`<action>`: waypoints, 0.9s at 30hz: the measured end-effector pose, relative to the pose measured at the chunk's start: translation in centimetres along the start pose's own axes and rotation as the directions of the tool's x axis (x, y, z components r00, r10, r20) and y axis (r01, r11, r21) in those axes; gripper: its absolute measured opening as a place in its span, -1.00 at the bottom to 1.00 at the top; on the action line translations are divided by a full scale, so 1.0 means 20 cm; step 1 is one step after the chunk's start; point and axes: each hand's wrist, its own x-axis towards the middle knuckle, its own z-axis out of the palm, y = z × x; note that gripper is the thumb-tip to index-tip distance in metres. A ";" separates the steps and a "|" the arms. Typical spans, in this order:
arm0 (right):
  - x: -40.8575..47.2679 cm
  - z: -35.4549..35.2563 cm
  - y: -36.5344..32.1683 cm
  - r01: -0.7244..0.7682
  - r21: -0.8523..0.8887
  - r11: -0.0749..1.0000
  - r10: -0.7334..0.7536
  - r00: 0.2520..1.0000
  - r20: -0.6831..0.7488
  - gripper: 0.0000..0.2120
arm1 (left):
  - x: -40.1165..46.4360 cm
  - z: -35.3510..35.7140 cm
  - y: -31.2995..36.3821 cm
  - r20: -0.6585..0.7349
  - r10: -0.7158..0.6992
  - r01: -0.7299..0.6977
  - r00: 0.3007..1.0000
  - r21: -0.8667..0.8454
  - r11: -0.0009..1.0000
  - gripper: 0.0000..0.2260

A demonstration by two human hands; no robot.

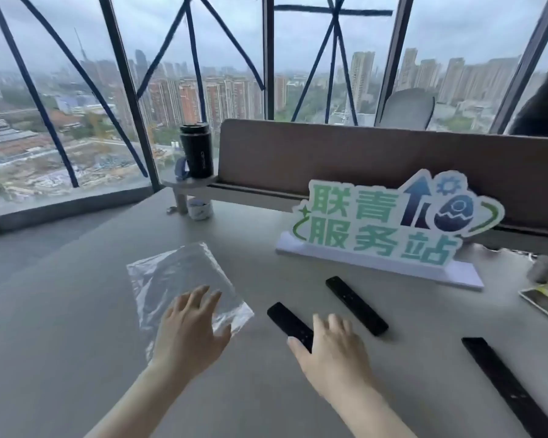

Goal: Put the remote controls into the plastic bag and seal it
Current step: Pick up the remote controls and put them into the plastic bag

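Two bare hands are being held low over the grey table [76, 295], fingers spread and nothing gripped by either. The fingertips of the left hand [190, 333] are being laid over the near right part of the plastic bag [184, 286], and its palm is covering the bag's near edge; whether the skin is actually touching the film cannot be told. The right hand [332, 352] is being stretched, fingers loosely opened, over the near end of the middle-left remote control [287, 320], which is partly hidden by the thumb and forefinger.

The bag is being shown as a clear, crinkled, flat rectangle, lying tilted on the table to the left, with pale glare across its far half. Three slim black remotes are being seen lying flat, all angled alike, their far ends pointing left. The second remote [356, 306] is lying just to the right of the first and a little farther off. The third remote [506, 387] is lying well apart at the near right, running towards the frame's edge.

Farther away, a green-lettered sign [389, 229] is being displayed upright on a white base, and a black tumbler [196, 151] is standing on a small raised shelf at the far left.
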 end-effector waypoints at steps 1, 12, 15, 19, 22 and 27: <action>-0.01 0.03 0.00 -0.016 -0.009 1.000 0.016 1.000 0.018 -0.50 | -0.01 0.02 -0.03 0.026 0.025 -0.025 0.999 0.010 1.000 -0.58; -0.17 0.03 0.02 -0.182 0.195 0.964 0.130 0.959 0.253 -0.76 | -0.11 0.02 -0.10 0.060 0.052 -0.051 0.997 -0.012 0.999 -0.82; -0.26 -0.05 0.08 -0.244 0.619 0.747 0.025 0.940 0.340 -0.77 | -0.10 0.02 -0.06 0.013 0.158 -0.157 0.987 -0.062 0.986 -0.85; -0.39 -0.22 0.13 -0.255 0.831 0.494 -0.156 0.914 0.374 -0.84 | -0.10 0.00 0.09 0.003 0.305 -0.305 0.952 0.032 0.952 -0.78; -0.36 -0.24 0.11 -0.273 0.785 0.557 -0.174 0.885 0.431 -0.83 | -0.10 -0.04 0.23 -0.026 0.372 -0.373 0.928 -0.055 0.926 -0.82; -0.23 -0.16 -0.01 -0.327 0.826 0.460 -0.114 0.900 0.420 -0.70 | -0.11 -0.10 0.36 -0.136 0.342 -0.367 0.930 -0.281 0.887 -0.85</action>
